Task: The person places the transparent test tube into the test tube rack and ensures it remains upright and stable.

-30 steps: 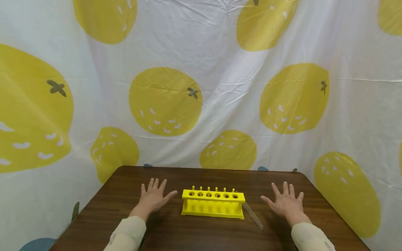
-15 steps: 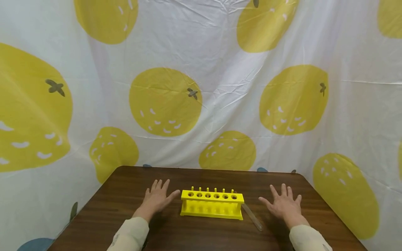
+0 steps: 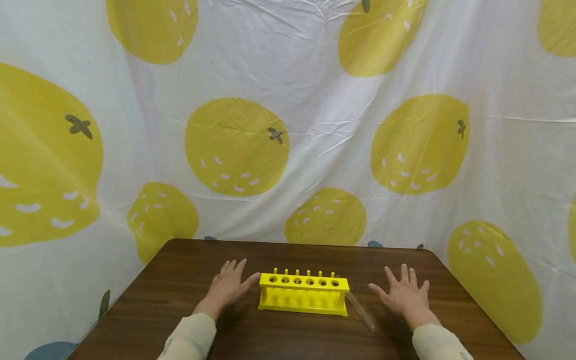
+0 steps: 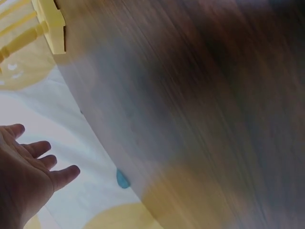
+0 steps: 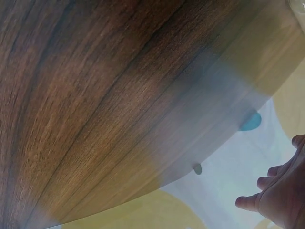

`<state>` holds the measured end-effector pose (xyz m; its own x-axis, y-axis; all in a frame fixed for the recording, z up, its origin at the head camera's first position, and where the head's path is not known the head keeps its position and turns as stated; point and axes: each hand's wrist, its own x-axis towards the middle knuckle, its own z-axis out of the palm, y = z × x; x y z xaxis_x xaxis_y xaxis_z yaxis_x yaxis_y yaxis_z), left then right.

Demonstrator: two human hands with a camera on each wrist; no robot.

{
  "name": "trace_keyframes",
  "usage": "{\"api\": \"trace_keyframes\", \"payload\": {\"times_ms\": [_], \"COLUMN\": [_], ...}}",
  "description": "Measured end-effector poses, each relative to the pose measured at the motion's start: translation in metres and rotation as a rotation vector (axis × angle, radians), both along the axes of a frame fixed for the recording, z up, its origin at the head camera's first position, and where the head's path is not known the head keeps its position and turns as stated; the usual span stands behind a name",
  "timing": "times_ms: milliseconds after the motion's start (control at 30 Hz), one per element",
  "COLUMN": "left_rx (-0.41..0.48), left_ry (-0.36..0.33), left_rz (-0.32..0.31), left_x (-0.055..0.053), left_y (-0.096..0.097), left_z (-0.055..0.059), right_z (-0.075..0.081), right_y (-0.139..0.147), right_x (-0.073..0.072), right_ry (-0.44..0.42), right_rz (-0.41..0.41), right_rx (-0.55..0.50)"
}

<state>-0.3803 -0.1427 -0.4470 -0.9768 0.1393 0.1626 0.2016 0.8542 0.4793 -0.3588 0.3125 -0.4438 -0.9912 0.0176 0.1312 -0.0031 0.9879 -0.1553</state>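
In the head view a yellow test tube rack point(image 3: 303, 297) with a row of round holes and upright pegs stands on the brown wooden table. A clear glass test tube point(image 3: 361, 312) lies aslant at its right end, its far part hidden behind the rack. My left hand point(image 3: 226, 287) hovers left of the rack, fingers spread, thumb tip close to the rack's left end; whether they touch I cannot tell. On the other side my right hand point(image 3: 406, 296) hangs over the table, fingers spread, apart from the tube. Both hands hold nothing. Part of the rack point(image 4: 55, 26) shows in the left wrist view.
The brown table point(image 3: 270, 340) has rounded far corners. Behind it and along both sides hangs a white cloth point(image 3: 324, 150) printed with large yellow fruits. A bit of clear glass point(image 5: 298, 5) shows at the right wrist view's top corner.
My left hand has moved a little right, nearer to the rack. My right hand has shifted slightly left in the view. Rack and test tube lie as before.
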Motion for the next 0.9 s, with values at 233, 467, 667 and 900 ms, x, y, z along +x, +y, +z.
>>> {"api": "trace_keyframes", "payload": {"times_ms": [233,467,667,900], "left_rx": [0.043,0.108,0.165,0.24], "left_ry": [0.004,-0.007,-0.004,-0.037], "left_rz": [-0.01,-0.019,-0.033,-0.02], "left_x": [-0.002,0.0,0.0,0.0], "left_y": [0.004,0.007,0.012,0.018], "left_z": [0.001,-0.001,-0.001,-0.003], "right_z": [0.003,0.0,0.0,0.001], "right_y": [-0.004,-0.007,-0.007,-0.008], "right_x": [0.001,-0.001,-0.001,0.0], "right_ry": [0.006,0.01,0.027,0.031], "right_rz": [0.001,0.001,0.001,-0.005], "right_rx": [0.003,0.012,0.009,0.009]}}
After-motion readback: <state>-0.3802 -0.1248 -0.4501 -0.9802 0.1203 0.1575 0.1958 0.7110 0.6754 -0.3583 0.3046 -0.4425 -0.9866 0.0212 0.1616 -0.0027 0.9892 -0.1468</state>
